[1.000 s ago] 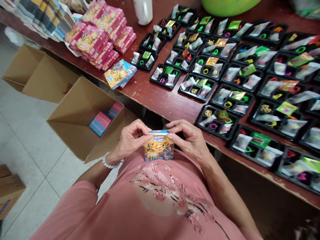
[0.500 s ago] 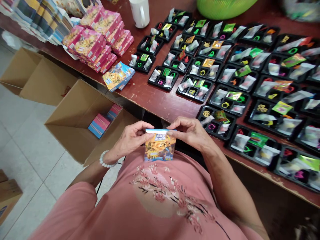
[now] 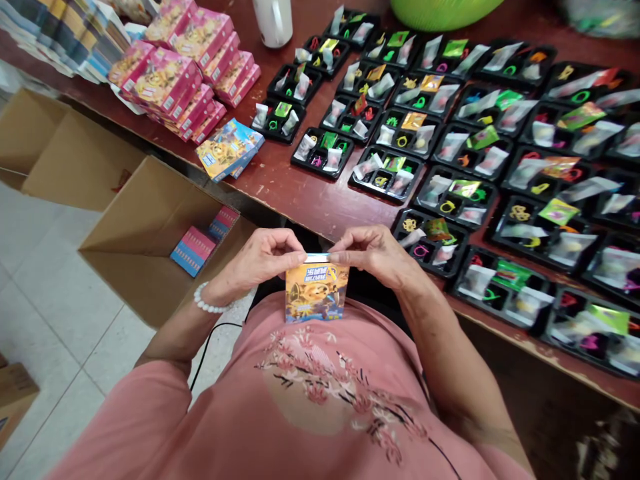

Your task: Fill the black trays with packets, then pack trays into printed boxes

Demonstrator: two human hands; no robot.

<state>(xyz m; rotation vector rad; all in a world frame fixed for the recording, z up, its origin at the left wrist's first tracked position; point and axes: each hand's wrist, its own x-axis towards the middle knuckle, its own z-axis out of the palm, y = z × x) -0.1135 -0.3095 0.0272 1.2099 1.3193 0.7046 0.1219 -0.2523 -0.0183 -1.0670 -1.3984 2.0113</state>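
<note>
A small printed cardboard box [image 3: 316, 293], yellow and blue with cartoon pictures, is held upright against the front of my pink shirt [image 3: 300, 393]. My left hand [image 3: 267, 259] pinches its top left corner, thumb along the upper edge. At the top right corner my right hand [image 3: 367, 257] grips it the same way. A pale strip of flap shows between the two thumbs at the top edge. The back of the box and most of my fingertips behind it are hidden.
Many black trays [image 3: 385, 175] holding wrapped sweets and small plastic toys cover the red table [image 3: 290, 193]. Pink boxes [image 3: 167, 80] are stacked at left, beside blue flat boxes [image 3: 227, 150] and a white mug [image 3: 274, 23]. An open carton [image 3: 130, 233] with packed boxes stands below.
The top flap of the box has been pressed down further, with both thumbs now nearer the upper edge. The whole view has shifted slightly.
</note>
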